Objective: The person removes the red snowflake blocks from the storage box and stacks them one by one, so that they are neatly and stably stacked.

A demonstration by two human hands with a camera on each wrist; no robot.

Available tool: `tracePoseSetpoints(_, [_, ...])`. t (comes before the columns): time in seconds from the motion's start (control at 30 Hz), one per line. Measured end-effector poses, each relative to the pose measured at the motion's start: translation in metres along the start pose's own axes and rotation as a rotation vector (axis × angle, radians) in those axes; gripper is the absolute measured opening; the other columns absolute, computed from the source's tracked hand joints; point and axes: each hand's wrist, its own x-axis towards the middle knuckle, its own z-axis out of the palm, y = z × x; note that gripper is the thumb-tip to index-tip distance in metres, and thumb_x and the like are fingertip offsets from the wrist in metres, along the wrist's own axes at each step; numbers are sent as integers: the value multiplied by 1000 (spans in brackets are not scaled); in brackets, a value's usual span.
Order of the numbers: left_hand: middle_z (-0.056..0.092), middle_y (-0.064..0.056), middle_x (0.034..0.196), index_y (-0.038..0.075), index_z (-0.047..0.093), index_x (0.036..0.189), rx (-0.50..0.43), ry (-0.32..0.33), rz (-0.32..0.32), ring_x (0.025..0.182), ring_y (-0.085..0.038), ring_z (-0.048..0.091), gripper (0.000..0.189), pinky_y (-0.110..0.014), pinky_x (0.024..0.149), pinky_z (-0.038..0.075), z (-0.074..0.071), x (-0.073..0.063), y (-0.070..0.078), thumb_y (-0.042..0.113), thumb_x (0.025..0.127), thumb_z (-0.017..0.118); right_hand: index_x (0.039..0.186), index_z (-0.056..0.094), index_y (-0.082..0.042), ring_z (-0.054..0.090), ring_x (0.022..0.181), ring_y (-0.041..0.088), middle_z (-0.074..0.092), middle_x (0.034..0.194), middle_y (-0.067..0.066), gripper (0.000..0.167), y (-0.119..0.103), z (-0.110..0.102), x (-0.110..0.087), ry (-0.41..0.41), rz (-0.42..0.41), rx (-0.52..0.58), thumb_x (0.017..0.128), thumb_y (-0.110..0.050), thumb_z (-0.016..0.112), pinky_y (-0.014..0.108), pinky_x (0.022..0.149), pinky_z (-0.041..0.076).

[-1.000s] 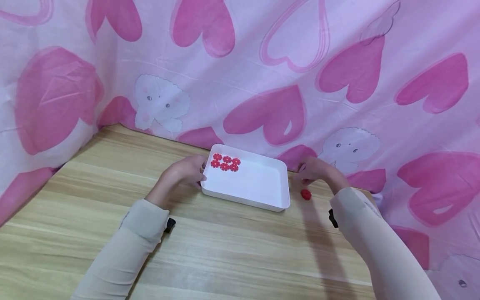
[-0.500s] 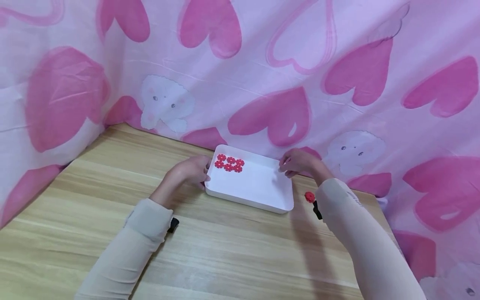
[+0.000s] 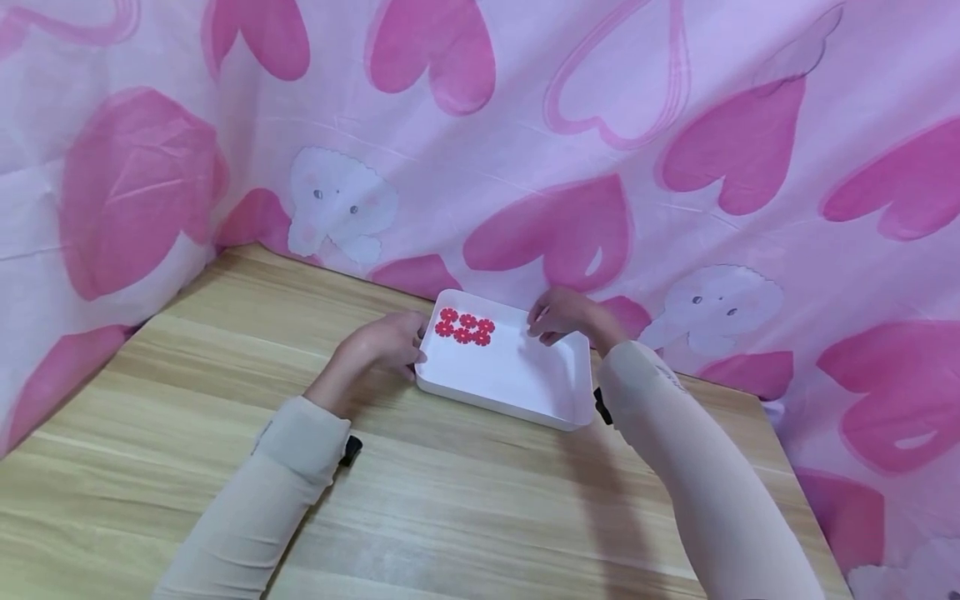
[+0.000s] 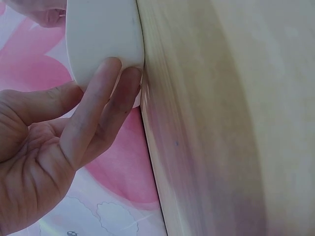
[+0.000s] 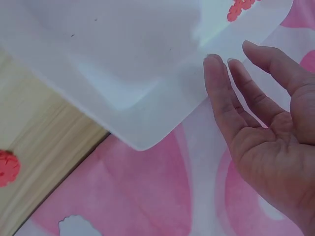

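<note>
A white rectangular tray [image 3: 498, 375] lies on the table, with several red flower-shaped pieces [image 3: 467, 321] in two rows at its far left corner. My left hand [image 3: 393, 340] grips the tray's left end; in the left wrist view its fingers [image 4: 101, 81] press the outer wall while the thumb meets the rim. Above the tray's far right part, my right hand [image 3: 558, 315] is held with thumb and fingers apart, and nothing shows between them in the right wrist view. One loose red flower piece [image 5: 7, 168] is on the table to the right, hidden behind the right sleeve in the head view.
The wooden table [image 3: 420, 500] ends just behind the tray. Along that far edge and the left side hangs a pink curtain [image 3: 525, 142] printed with hearts. Table surface stretches in front of the tray and to its left.
My right hand has moved left from beside the loose red piece to over the tray, its sleeve now covering that piece. The left hand stays at the tray's left end.
</note>
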Motion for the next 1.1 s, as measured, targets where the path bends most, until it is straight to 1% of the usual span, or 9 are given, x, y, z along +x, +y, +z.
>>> tracePoseSetpoints(0.17, [66, -23, 128, -9, 54, 143, -13, 1, -7, 93, -25, 72, 39, -34, 82, 68, -2, -3, 3, -4, 105, 59, 132, 69, 2, 76, 108, 33, 73, 125, 21, 33, -10, 2, 4, -7, -20, -22, 104, -14, 71, 37, 100, 66])
tracePoseSetpoints(0.33, [66, -23, 125, -9, 56, 142, -28, -1, -5, 94, -26, 72, 38, -34, 81, 68, 2, -4, 4, -5, 104, 59, 137, 68, 0, 75, 114, 33, 73, 126, 17, 38, -18, 7, 4, -18, -2, -23, 103, -16, 72, 37, 103, 64])
tracePoseSetpoints(0.43, [67, -23, 123, -8, 56, 141, -39, -15, -8, 95, -25, 72, 37, -33, 81, 68, 6, -3, 6, -5, 104, 59, 138, 69, -3, 74, 115, 32, 73, 127, 15, 39, -21, 14, 3, -26, 16, -36, 101, -15, 75, 37, 104, 64])
tracePoseSetpoints(0.57, [67, -22, 123, -8, 56, 142, -39, -24, -6, 94, -25, 72, 38, -33, 81, 68, 8, -4, 7, -5, 105, 59, 137, 71, -6, 75, 113, 28, 72, 130, 13, 41, -27, 25, 6, -27, 2, -99, 98, -15, 77, 35, 101, 65])
tracePoseSetpoints(0.7, [67, -22, 124, -8, 56, 143, -18, -14, 0, 92, -25, 72, 39, -34, 81, 68, 7, -6, 9, -5, 105, 59, 135, 74, -10, 72, 111, 26, 70, 131, 11, 42, -35, 35, 11, -12, -20, -151, 94, -15, 82, 33, 96, 66])
tracePoseSetpoints(0.8, [66, -23, 125, -9, 55, 143, -25, -16, -6, 92, -25, 73, 39, -34, 80, 69, 6, -7, 9, -5, 105, 59, 133, 74, -12, 69, 112, 26, 68, 129, 9, 42, -39, 42, 15, 4, -16, -167, 92, -14, 84, 33, 94, 67])
tracePoseSetpoints(0.93, [65, -24, 128, -10, 53, 144, -39, -23, -13, 94, -26, 73, 40, -34, 80, 69, 7, -7, 8, -6, 105, 58, 129, 74, -12, 66, 111, 26, 67, 127, 8, 40, -43, 49, 16, 31, -11, -194, 91, -15, 86, 33, 96, 66])
tracePoseSetpoints(1.1, [65, -24, 128, -9, 52, 145, -32, -17, -13, 93, -26, 73, 41, -33, 80, 69, 6, -9, 6, -5, 105, 58, 120, 76, -11, 66, 109, 25, 68, 122, 7, 32, -48, 56, 17, 63, -27, -210, 90, -15, 87, 35, 97, 66])
